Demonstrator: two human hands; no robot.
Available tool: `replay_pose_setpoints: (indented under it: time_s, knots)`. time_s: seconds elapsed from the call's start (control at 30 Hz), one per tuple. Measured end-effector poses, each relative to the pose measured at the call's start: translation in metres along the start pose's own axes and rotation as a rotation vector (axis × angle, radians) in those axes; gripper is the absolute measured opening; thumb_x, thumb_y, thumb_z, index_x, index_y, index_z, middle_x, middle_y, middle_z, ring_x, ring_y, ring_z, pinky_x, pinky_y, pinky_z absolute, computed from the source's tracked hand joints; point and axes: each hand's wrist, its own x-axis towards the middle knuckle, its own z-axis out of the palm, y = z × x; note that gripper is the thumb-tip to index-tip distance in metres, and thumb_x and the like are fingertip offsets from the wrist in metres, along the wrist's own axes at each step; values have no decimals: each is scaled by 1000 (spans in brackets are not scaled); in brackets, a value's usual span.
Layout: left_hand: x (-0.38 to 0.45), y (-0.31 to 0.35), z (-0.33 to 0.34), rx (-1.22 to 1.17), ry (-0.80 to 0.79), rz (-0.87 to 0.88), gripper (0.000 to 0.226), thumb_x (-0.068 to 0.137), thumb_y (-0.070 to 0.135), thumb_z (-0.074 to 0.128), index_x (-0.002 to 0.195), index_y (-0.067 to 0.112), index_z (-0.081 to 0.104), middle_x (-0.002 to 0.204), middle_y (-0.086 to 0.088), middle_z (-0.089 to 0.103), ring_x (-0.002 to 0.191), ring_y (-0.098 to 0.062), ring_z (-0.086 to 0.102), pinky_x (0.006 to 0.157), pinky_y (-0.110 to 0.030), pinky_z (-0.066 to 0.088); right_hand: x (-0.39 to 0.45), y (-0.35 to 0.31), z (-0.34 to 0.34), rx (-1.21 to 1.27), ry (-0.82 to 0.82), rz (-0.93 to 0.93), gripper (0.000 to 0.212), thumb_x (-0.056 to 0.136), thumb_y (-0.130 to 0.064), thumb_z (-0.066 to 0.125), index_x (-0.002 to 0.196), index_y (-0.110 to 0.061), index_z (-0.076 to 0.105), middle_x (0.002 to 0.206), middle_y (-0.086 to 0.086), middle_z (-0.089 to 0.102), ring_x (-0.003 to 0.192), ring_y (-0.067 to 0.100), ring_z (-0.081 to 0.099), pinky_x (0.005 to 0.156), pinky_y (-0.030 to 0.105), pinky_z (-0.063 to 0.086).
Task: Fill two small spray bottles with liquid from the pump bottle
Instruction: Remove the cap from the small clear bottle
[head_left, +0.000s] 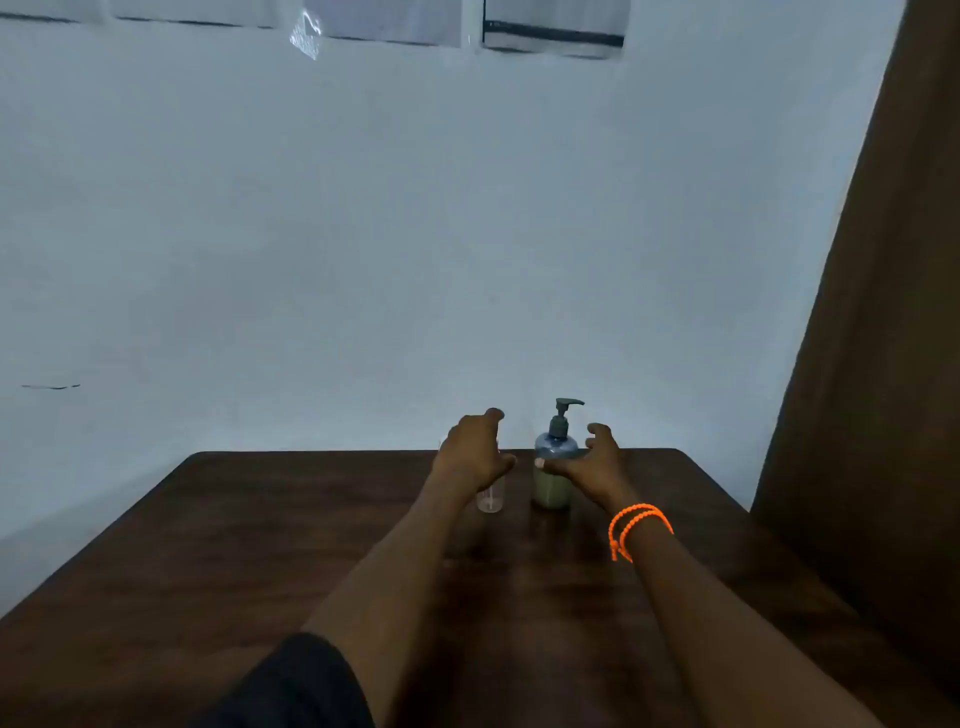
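hands reach: my right hand (589, 465), fingers spread, should steady the grey-topped clear pump bottle (555, 467); left hand (475, 457) curls loosely over a small clear spray bottle (491, 500).

Legible text, labels, brands, numbers, signs: we find none. The pump bottle (555, 467) shows us no readable label, and the small clear bottle (490, 499) beside it carries only a faint mark too blurred for us to read.
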Motion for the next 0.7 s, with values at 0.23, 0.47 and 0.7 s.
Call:
replay_pose_setpoints:
  time_s: [0.23, 0.47, 0.7]
  knots:
    - [0, -8, 12, -34, 81, -62, 32, 84, 26, 79, 111, 9, 71, 105, -9, 74, 102, -27, 67, 85, -33, 54, 10, 19, 22, 103, -33, -19, 65, 69, -23, 100, 124, -16, 64, 122, 3, 70, 112, 24, 67, 94, 39, 57]
    - [-36, 6, -1, -17, -10, -20, 20, 77, 22, 86, 76, 13, 69, 73, -2, 68, 75, -23, 66, 69, -33, 54, -32, 16, 2, 117, -88, -41, 55, 69, -18, 99, 115, -21, 69, 114, -1, 75, 107, 20, 70, 81, 30, 54]
    - [-109, 20, -25, -70, -32, 21, 25, 78, 24, 86, 72, 8, 67, 61, 0, 61, 58, -11, 57, 61, -28, 42, -103, 22, -29, 173, -210, -79, 64, 73, -7, 96, 130, -12, 68, 120, 4, 76, 108, 20, 71, 86, 28, 57]
